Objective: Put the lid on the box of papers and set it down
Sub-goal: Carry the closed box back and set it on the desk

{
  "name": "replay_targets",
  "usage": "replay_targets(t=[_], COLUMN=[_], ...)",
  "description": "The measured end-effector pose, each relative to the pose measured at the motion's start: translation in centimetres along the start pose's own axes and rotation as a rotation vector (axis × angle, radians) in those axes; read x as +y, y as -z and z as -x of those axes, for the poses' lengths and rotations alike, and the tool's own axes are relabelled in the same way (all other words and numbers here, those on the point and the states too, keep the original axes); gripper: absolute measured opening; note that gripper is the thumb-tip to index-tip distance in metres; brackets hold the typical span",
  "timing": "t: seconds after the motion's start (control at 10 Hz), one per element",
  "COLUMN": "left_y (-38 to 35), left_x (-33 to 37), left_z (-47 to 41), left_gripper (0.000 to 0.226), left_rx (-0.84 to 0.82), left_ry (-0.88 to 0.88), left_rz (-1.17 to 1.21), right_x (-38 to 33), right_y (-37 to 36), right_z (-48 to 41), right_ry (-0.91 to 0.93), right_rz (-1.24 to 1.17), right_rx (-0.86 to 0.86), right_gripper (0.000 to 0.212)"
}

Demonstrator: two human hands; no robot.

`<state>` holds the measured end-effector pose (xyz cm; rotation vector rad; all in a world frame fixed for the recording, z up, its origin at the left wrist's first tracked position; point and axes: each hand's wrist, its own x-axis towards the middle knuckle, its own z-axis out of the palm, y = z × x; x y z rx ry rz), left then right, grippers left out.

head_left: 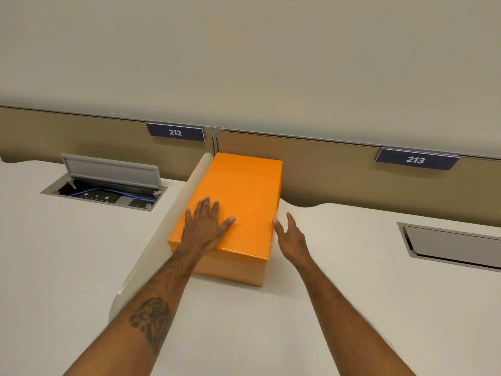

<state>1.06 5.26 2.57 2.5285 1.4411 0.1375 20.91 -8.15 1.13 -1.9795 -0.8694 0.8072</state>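
The orange lid covers the box fully, so nothing inside can be seen. The left hand lies flat on the lid and hides the part under its palm. The right hand is beside the right wall of the box; whether its fingers touch the wall cannot be told. Both forearms are cut off by the bottom edge. The low divider hides the left side of the box. In the open cable hatch the sockets are too small to tell apart. The closed hatch is cut by the right edge.
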Motion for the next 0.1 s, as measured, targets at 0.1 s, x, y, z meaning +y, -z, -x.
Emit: replay_targets(t=[0.1], left_y=[0.06], left_x=[2.32], left_z=[1.95], left_gripper=[0.088], left_rx=[0.008], left_ry=[-0.034], left_rz=[-0.006], right_x=[1.83], right_y=[1.57], right_z=[1.56], right_ry=[0.050], right_rz=[0.317], right_rx=[-0.002], right_gripper=[0.075])
